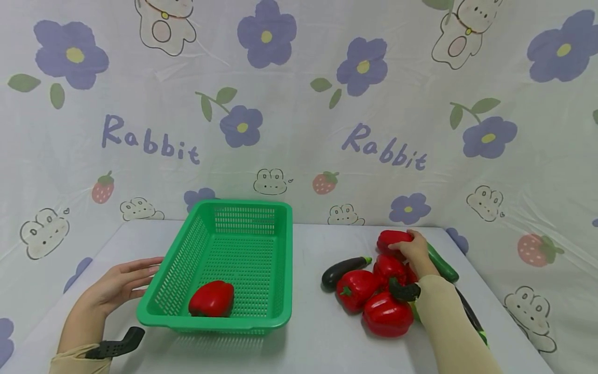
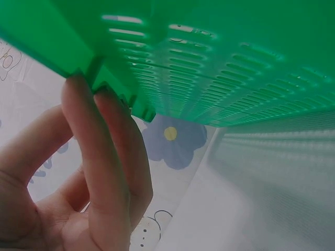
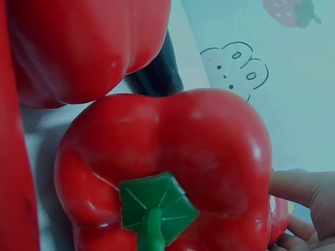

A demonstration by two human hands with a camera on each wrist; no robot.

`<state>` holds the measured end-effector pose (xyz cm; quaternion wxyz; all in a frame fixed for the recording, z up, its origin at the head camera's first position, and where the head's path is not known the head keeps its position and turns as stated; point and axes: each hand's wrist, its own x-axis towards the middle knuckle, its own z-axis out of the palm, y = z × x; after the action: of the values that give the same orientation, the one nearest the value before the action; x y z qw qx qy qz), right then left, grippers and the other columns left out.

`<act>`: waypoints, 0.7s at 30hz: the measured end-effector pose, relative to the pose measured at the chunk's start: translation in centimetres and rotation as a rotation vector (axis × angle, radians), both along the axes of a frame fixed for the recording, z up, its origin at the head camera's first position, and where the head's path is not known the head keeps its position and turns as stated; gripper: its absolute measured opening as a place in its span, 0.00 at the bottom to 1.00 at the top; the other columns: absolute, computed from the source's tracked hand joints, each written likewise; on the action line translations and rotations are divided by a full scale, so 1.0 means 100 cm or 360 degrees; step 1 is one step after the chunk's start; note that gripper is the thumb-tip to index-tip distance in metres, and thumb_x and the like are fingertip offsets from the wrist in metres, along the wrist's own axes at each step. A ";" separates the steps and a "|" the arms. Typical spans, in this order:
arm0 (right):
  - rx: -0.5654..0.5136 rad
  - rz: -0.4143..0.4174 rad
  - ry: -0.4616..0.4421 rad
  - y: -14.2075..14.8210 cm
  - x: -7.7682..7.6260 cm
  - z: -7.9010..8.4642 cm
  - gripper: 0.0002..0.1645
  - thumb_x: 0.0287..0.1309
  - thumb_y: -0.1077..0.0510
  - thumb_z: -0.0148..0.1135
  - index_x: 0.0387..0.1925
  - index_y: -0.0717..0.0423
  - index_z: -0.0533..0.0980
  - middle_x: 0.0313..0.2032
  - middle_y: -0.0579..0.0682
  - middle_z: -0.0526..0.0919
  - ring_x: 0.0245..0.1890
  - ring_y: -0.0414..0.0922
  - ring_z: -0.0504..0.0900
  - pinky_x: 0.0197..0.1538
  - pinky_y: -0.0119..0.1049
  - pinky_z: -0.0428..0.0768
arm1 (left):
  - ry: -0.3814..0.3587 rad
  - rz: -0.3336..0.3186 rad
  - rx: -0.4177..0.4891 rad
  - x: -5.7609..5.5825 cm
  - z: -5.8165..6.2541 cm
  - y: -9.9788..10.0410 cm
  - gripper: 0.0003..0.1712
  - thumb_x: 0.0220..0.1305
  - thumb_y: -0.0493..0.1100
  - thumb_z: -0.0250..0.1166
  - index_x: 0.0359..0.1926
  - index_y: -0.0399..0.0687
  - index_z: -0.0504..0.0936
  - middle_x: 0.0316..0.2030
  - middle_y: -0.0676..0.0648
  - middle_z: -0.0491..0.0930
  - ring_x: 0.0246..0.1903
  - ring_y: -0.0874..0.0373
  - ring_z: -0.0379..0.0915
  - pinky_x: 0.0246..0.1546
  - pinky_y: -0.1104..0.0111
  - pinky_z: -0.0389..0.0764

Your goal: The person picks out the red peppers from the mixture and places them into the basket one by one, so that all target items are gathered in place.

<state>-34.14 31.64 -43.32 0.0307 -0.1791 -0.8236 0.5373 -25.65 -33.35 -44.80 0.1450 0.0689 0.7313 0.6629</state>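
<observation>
My left hand [image 1: 122, 284] is at the left side of a green plastic basket [image 1: 285, 259], its fingertips touching the underside of the rim in the left wrist view. One red bell pepper [image 1: 212, 299] lies inside the basket, near its front. On the right, my right hand [image 1: 416, 252] holds the farthest red bell pepper [image 1: 391, 239] of a pile, thumb on the near side and fingers over the far side. In the right wrist view, another red bell pepper [image 3: 162, 136] with a green stem hides most of the held one [image 3: 280, 219].
More red bell peppers [image 1: 388, 315] are heaped below the right hand. A dark eggplant [image 1: 343, 271] lies left of them. A green cucumber-like vegetable [image 1: 443, 263] and a long dark one [image 1: 472, 314] lie along the right, partly behind the sleeve. A patterned cloth [image 1: 299, 130] hangs behind the white table [image 1: 308, 343].
</observation>
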 end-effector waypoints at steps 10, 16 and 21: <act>0.0026 -0.0053 -0.0022 -0.002 0.001 0.002 0.49 0.61 0.63 0.59 0.76 0.62 0.44 0.72 0.72 0.52 0.70 0.67 0.57 0.68 0.60 0.64 | 0.0013 -0.0009 -0.0003 -0.001 -0.001 -0.001 0.15 0.73 0.43 0.54 0.52 0.70 0.80 0.45 0.69 0.82 0.47 0.71 0.80 0.46 0.68 0.81; 0.0041 -0.0073 0.0006 -0.005 -0.002 0.005 0.49 0.62 0.62 0.60 0.76 0.62 0.44 0.72 0.70 0.52 0.71 0.66 0.55 0.70 0.58 0.62 | 0.0023 -0.0027 0.0027 -0.001 -0.001 -0.001 0.16 0.74 0.42 0.53 0.50 0.71 0.80 0.45 0.68 0.83 0.47 0.71 0.80 0.46 0.68 0.81; 0.0106 -0.0087 0.0060 -0.009 -0.005 0.008 0.49 0.61 0.62 0.61 0.75 0.62 0.46 0.72 0.69 0.53 0.71 0.66 0.56 0.71 0.57 0.62 | 0.0013 -0.0015 0.0026 -0.002 -0.001 -0.001 0.16 0.74 0.41 0.53 0.52 0.70 0.80 0.45 0.68 0.82 0.47 0.71 0.80 0.46 0.68 0.81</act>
<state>-34.60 30.70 -42.47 0.0667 -0.1903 -0.8351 0.5118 -25.83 -33.43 -44.92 0.1445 0.0763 0.7262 0.6677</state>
